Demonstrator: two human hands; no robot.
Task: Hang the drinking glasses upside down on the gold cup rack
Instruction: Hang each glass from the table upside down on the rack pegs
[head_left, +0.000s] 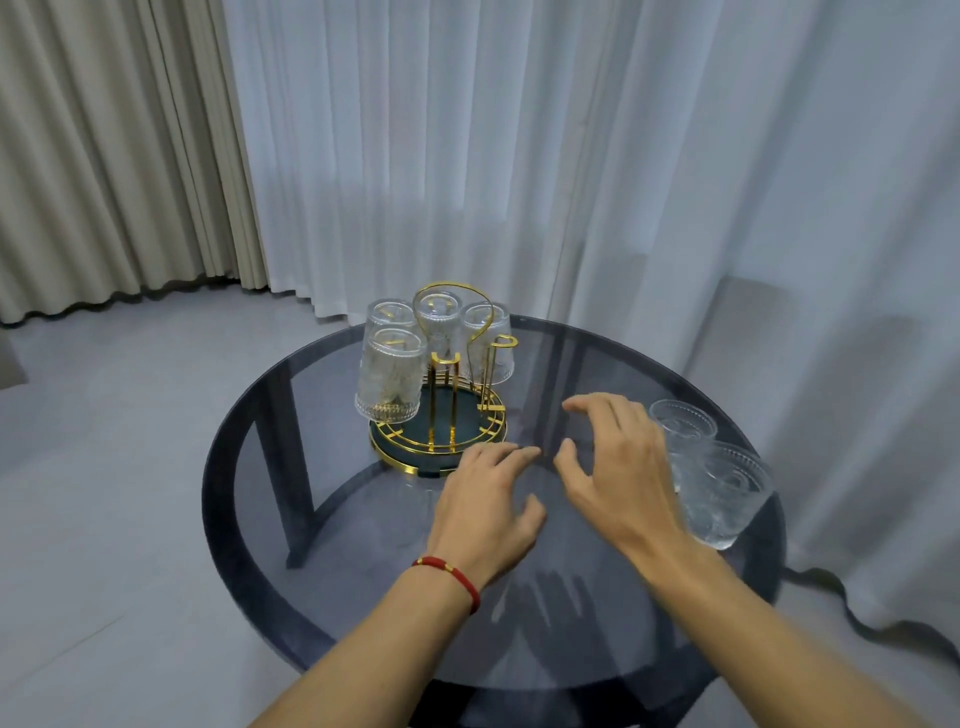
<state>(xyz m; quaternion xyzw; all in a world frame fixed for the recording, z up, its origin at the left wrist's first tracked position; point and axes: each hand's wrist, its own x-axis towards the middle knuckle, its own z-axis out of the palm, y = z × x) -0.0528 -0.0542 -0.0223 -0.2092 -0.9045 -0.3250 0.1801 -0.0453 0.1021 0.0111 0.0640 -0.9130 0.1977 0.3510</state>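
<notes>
Both forearms reach in over the round glass bench (249, 519), on which the gold rack (441, 415) already carries four glasses upside down, two pegs bare. Two glasses (722, 493) stand upright at the bench's right edge, just beyond the right hand (618, 467), its fingers (582, 405) spread and curled, holding nothing. The left hand (488, 509) hovers flat near the rack's base, fingers loosely together. A hasty sideways reach could knock the nearer glass off that edge.
</notes>
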